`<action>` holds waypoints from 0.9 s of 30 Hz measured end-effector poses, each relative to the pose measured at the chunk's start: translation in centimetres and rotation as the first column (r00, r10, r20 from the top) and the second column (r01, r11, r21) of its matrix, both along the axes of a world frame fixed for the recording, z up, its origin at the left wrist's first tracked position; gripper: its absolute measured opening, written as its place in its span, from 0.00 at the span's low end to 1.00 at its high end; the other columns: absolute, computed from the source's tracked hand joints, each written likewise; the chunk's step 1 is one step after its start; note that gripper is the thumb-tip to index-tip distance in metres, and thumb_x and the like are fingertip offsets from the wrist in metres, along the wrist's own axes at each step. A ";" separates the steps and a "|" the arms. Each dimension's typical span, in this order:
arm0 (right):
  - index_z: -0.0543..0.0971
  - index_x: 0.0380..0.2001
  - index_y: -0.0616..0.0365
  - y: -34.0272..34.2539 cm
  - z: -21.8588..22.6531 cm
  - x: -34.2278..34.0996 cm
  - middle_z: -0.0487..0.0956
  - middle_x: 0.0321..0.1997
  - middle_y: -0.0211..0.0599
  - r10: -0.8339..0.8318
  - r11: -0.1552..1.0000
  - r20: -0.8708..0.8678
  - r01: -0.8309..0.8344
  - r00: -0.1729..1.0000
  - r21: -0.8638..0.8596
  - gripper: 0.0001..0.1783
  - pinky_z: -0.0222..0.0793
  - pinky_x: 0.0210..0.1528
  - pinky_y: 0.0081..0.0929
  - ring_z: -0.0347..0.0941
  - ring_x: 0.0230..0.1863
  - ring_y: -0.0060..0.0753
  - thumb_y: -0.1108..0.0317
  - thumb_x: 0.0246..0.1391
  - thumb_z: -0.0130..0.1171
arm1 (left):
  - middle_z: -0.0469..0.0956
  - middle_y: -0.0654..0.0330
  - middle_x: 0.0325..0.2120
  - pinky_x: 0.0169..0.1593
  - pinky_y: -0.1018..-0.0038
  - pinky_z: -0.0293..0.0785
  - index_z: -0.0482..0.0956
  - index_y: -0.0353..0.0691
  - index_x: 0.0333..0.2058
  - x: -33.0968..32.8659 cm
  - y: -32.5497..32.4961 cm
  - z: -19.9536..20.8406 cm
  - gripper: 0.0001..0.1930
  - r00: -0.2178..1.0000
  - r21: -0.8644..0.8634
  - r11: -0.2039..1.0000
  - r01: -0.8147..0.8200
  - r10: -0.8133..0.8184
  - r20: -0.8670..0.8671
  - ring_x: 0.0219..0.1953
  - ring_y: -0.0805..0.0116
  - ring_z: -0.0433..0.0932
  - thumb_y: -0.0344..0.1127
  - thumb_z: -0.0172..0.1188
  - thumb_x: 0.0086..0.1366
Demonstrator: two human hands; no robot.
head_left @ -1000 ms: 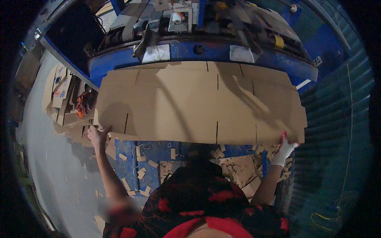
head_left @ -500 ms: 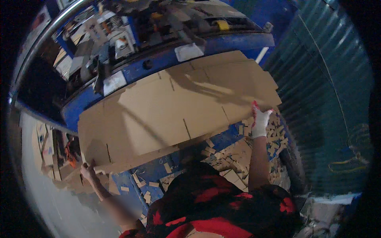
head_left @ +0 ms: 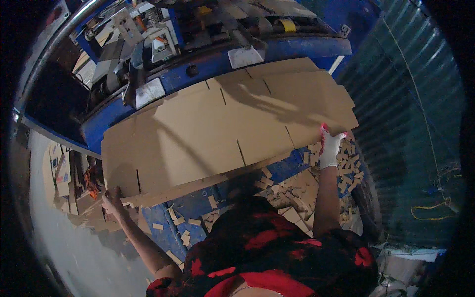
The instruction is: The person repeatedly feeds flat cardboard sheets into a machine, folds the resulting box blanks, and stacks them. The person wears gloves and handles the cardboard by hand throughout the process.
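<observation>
A wide, flat cardboard box blank (head_left: pixel 198 128) with dark slots cut along its long edges spans the space in front of me. A second cardboard edge shows beneath its near side, so there may be more than one sheet. My left hand (head_left: pixel 113 201), bare, is closed on the blank's near left corner. At the near right edge, my right hand (head_left: pixel 330 147) grips the board in a white glove with red fingertips; its thumb and a finger show at the edge, the others are partly hidden.
Beyond the blank stands a blue machine (head_left: pixel 208 67) with pale metal plates (head_left: pixel 246 56) on its front. Cardboard offcuts (head_left: pixel 292 190) litter the blue surface below. A dark green corrugated wall (head_left: pixel 405 114) rises at the right. Stacked cardboard pieces (head_left: pixel 64 173) lie at the left.
In the picture, the blank, both hands and the machine have shifted slightly right, at least partly with the camera's motion. Both hands still hold the blank.
</observation>
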State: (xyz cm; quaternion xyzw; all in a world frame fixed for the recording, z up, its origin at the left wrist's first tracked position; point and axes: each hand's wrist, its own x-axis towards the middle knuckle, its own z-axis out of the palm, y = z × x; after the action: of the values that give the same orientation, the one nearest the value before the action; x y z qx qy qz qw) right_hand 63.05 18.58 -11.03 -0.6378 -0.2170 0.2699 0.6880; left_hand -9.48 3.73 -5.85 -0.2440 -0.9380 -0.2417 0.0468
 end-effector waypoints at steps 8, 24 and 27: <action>0.30 0.66 0.61 1.0 0.0 -2.0 0.64 0.60 0.38 0.031 0.999 -0.093 -0.029 0.995 0.026 0.64 0.68 0.52 0.24 0.68 0.51 0.28 0.76 0.41 0.70 | 0.66 0.52 0.56 0.57 0.54 0.65 0.61 0.38 0.57 6.4 1.7 3.0 0.26 0.832 0.927 0.367 0.082 -0.537 0.139 0.54 0.54 0.68 0.38 0.57 0.63; 0.60 0.61 0.55 -4.0 8.7 -3.3 0.70 0.54 0.38 0.223 0.942 0.053 -0.229 0.973 0.247 0.36 0.66 0.50 0.25 0.69 0.50 0.28 0.83 0.48 0.57 | 0.72 0.52 0.51 0.51 0.67 0.70 0.70 0.35 0.52 8.6 -3.9 4.3 0.19 0.473 0.772 0.628 0.096 -0.711 0.520 0.50 0.62 0.72 0.27 0.56 0.62; 0.57 0.62 0.58 -5.5 9.7 -6.8 0.68 0.56 0.38 0.150 0.944 0.332 -0.235 0.931 0.232 0.37 0.64 0.54 0.29 0.67 0.52 0.31 0.84 0.48 0.55 | 0.75 0.52 0.48 0.53 0.68 0.67 0.74 0.33 0.48 10.7 -4.8 4.1 0.16 0.667 0.646 0.714 0.270 -0.623 0.409 0.49 0.64 0.72 0.25 0.57 0.60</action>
State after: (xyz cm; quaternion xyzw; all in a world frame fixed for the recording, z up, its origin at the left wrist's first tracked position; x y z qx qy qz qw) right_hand 56.24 13.10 -1.30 -0.5485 -0.4188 0.2012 0.6951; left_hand 1.19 -1.09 -1.71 -0.3633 -0.7008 -0.5604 -0.2510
